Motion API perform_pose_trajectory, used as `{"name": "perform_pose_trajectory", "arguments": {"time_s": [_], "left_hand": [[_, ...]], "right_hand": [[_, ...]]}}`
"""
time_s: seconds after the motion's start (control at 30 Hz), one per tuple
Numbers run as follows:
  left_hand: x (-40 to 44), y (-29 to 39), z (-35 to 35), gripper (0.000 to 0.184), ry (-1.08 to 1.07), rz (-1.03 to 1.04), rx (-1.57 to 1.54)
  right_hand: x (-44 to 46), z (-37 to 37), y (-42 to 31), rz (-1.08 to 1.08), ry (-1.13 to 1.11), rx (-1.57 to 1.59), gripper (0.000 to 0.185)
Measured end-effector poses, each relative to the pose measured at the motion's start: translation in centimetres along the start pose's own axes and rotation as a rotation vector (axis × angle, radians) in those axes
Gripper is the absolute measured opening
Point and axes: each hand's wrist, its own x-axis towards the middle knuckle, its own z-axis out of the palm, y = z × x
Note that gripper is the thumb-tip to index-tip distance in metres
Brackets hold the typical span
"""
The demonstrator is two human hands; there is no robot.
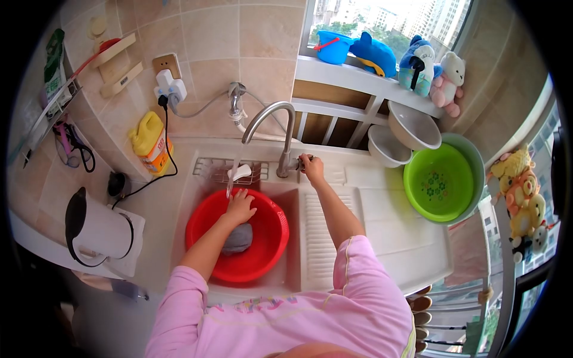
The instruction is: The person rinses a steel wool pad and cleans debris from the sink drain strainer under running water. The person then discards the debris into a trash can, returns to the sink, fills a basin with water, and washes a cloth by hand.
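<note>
Water runs from the curved metal faucet (286,134) down toward a red basin (271,244) set in the sink (292,206). My left hand (240,207) reaches over the basin's far side with its fingers stretched out in the stream, holding nothing. A grey folded cloth (238,240) lies in the basin under my left wrist, partly hidden. At the faucet's base, my right hand (311,168) is closed around the faucet handle (296,163). Behind the basin, a white piece that looks like soap (240,172) rests on a wire rack (209,169).
Right of the sink is a ribbed washboard (320,238). Farther right hang or stand a green basin (427,200) and grey bowls (415,126). On the left are an electric kettle (110,230), its cord and a yellow jug (149,140). Toys line the window ledge (358,73).
</note>
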Motion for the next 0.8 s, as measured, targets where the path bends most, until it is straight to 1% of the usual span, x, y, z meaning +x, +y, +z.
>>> {"name": "perform_pose_trajectory", "arguments": {"time_s": [0.07, 0.17, 0.27, 0.3, 0.33, 0.37, 0.4, 0.43, 0.47, 0.5, 0.53, 0.6, 0.63, 0.7, 0.73, 0.77, 0.8], "left_hand": [[0.1, -0.4, 1.0, 0.043, -0.005, 0.01, 0.014], [0.6, -1.7, 3.6, 0.043, -0.026, -0.01, 0.045], [0.2, -1.4, 3.7, 0.041, -0.178, -0.152, 0.004], [0.4, -2.0, 5.1, 0.04, -0.124, -0.177, -0.013], [0.7, -2.4, 5.7, 0.037, -0.152, -0.246, -0.279], [1.0, -2.7, 6.2, 0.034, -0.181, -0.313, -0.544], [1.3, -3.1, 6.6, 0.032, -0.211, -0.379, -0.809], [2.0, -4.1, 7.3, 0.026, -0.297, -0.415, -1.212], [3.0, -5.5, 8.0, 0.021, -0.383, -0.443, -1.615], [3.5, -6.2, 8.4, 0.017, -0.468, -0.462, -2.018], [3.4, -6.2, 8.2, 0.015, -0.369, -0.54, -2.097], [3.0, -6.1, 7.1, 0.019, -0.153, -0.696, -2.238], [3.1, -5.4, 7.1, 0.027, 0.065, -0.824, -2.252], [2.5, -7.3, 7.5, 0.03, 0.014, -0.769, -2.275], [2.3, -9.0, 8.3, 0.031, -0.014, -0.741, -2.285], [2.2, -10.6, 9.1, 0.032, -0.088, -0.593, -2.179], [2.2, -10.2, 8.8, 0.032, 0.025, -0.702, -2.128]], "right_hand": [[-0.8, -0.2, -0.6, -0.003, -0.033, -0.027, 0.036], [-1.8, 0.2, 0.8, -0.149, 0.174, -0.097, 0.038], [-5.4, 0.2, -0.9, -0.344, 0.583, -0.141, 0.031], [-6.0, 1.3, -0.1, -0.329, 0.592, -0.013, 0.02], [-7.9, 2.4, -0.5, -0.202, 0.433, 0.112, 0.017], [-9.5, 3.9, -0.9, 0.018, 0.152, 0.35, 0.017], [-11.1, 5.5, -1.4, 0.292, -0.088, 0.516, 0.018], [-12.9, 6.8, -2.1, 0.451, -0.31, 0.712, 0.023], [-13.5, 8.7, -1.6, 0.7, -0.471, 0.86, 0.026], [-13.6, 11.0, 0.1, 0.819, -0.53, 0.969, 0.026], [-13.6, 13.1, 1.5, 0.938, -0.591, 1.079, 0.026], [-14.3, 15.4, 0.6, 0.937, -0.591, 1.093, 0.025], [-14.2, 16.5, 0.6, 1.05, -0.548, 1.159, 0.02], [-14.2, 18.2, 0.3, 1.095, -0.641, 1.194, 0.018], [-14.6, 18.0, -1.6, 1.117, -0.688, 1.211, 0.019], [-15.2, 17.9, -3.8, 1.104, -0.602, 0.998, 0.026], [-15.2, 18.5, -4.6, 1.095, -0.592, 0.952, 0.025]]}}
